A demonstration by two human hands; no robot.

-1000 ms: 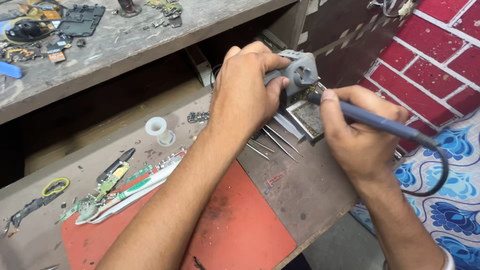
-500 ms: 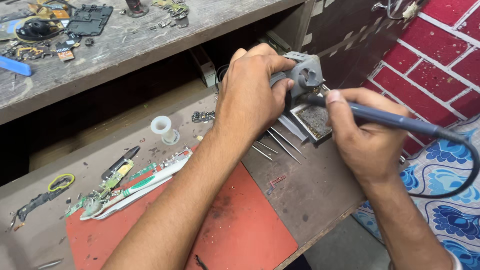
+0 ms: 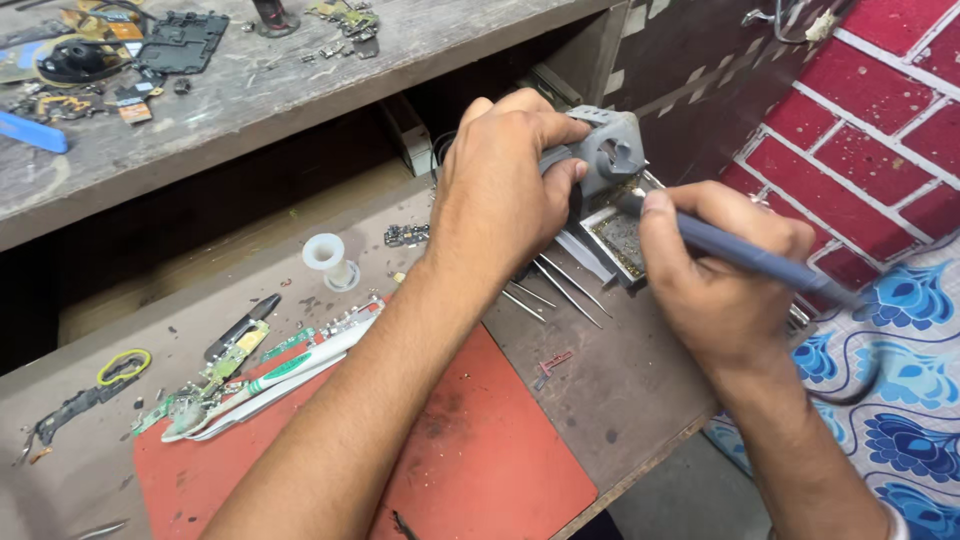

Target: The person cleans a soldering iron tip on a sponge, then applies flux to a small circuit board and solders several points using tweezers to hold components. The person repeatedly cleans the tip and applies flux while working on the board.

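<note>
A grey stand [image 3: 612,152] is gripped by the left hand [image 3: 500,200], whose fingers are wrapped over its top at the back of the bench [image 3: 620,380]. A soldering iron [image 3: 740,255] with a blue-grey handle is held like a pen in the right hand [image 3: 725,290], fingers closed around it; its front end is pointed at the stand, just beside the left hand's thumb. The tip itself is hidden, so contact cannot be told. A small metal tray [image 3: 618,240] is seen directly below the stand, between the two hands. Several thin metal rods [image 3: 560,290] are laid just in front of the stand, under the left wrist. A red mat [image 3: 480,450] is spread further in front of the stand. A white spool [image 3: 325,255] is found well to the left of the stand, and circuit-board scraps with a white toothbrush [image 3: 290,370] are scattered beyond it.
</note>
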